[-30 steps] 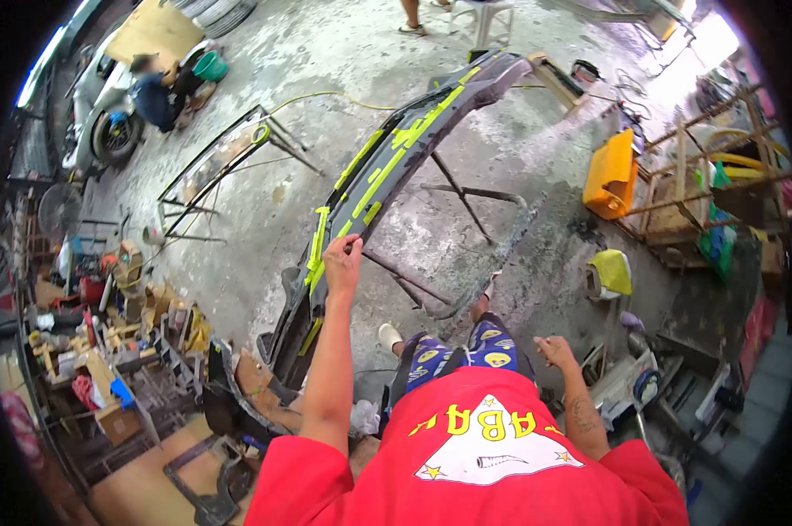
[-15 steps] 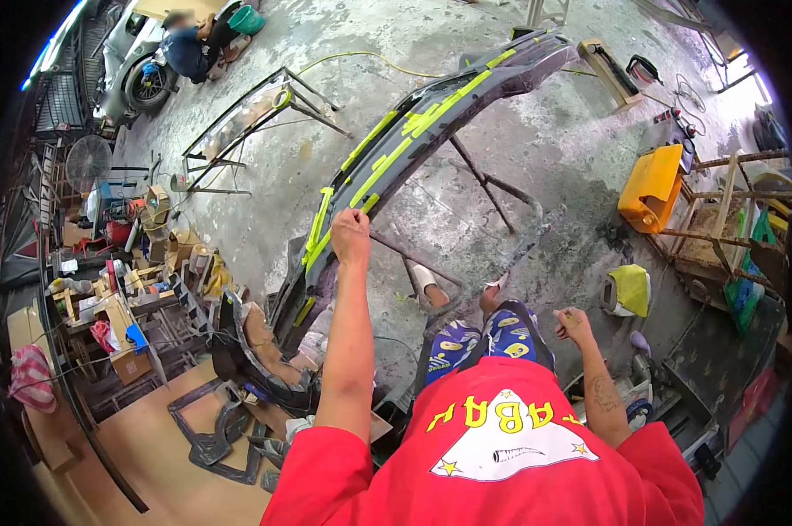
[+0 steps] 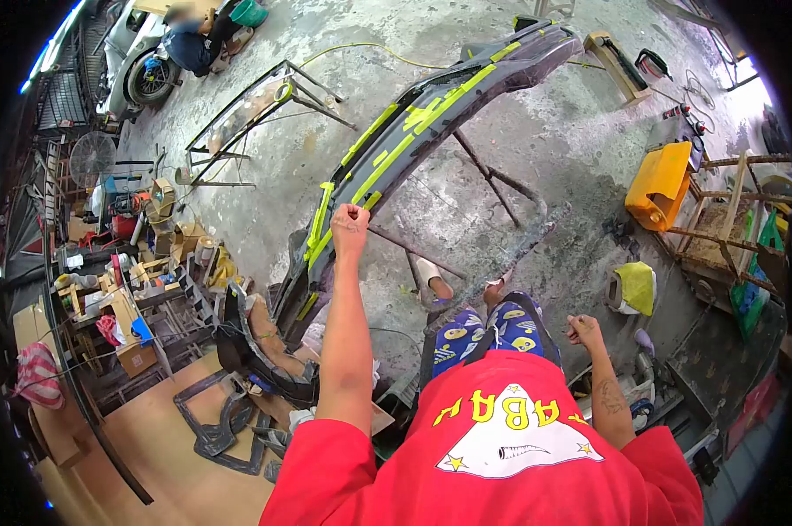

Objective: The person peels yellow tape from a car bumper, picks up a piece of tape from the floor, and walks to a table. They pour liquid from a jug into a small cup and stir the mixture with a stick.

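Observation:
A long dark car bumper (image 3: pixel 431 114) with strips of yellow-green tape (image 3: pixel 374 171) lies on a metal stand (image 3: pixel 492 188), running from the top right down to the left. My left hand (image 3: pixel 350 224) is stretched out to the bumper's near edge, fingers curled into a fist against it beside a taped patch. Out to my side above the floor, my right hand (image 3: pixel 582 330) hangs loosely curled, touching nothing, with nothing seen in it. My red shirt and patterned shorts fill the bottom of the view.
A second frame on stands (image 3: pixel 247 114) is at the back left. Another person crouches by a vehicle (image 3: pixel 146 53) at the top left. Cluttered shelves (image 3: pixel 124 289) and black parts (image 3: pixel 255 351) line the left. A yellow canister (image 3: pixel 659 184) and wooden racks (image 3: pixel 729 219) stand right.
My left hand went from fingers spread on the bumper's edge to a closed fist there. My right hand curled tighter. The view shifted slightly as my head moved.

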A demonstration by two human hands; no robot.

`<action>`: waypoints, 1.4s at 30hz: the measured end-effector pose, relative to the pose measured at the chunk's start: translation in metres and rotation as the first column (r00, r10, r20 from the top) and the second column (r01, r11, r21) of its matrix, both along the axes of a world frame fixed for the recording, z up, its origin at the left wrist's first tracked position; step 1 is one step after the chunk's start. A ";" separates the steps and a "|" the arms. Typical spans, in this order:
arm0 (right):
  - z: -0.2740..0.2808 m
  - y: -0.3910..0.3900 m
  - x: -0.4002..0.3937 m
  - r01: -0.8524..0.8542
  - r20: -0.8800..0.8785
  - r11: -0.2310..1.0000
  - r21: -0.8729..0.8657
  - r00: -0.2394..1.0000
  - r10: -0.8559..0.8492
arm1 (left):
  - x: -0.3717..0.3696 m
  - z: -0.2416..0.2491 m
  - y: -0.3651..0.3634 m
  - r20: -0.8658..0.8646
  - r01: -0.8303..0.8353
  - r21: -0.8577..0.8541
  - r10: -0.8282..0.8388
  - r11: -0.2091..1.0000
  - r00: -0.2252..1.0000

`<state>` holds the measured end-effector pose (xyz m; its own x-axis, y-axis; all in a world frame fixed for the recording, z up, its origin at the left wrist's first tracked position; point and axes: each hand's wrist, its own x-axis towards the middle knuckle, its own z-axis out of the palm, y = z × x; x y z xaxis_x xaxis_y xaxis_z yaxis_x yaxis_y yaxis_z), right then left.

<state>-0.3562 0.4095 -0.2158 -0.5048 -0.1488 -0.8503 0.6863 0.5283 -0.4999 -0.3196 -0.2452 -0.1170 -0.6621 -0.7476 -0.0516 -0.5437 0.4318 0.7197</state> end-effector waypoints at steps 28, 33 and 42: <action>0.016 -0.019 -0.022 0.086 0.033 0.992 0.091 0.995 -0.089 | 0.011 0.012 0.017 -0.256 -0.217 0.570 0.423 0.792 0.869; 0.014 -0.017 -0.025 0.068 0.036 0.992 0.106 0.997 -0.072 | 0.005 0.023 0.020 -0.107 -0.239 0.333 0.289 0.912 0.951; 0.002 -0.009 -0.031 0.054 0.030 0.994 0.096 0.998 -0.057 | 0.005 0.005 0.020 -0.178 -0.131 0.232 0.174 0.964 0.969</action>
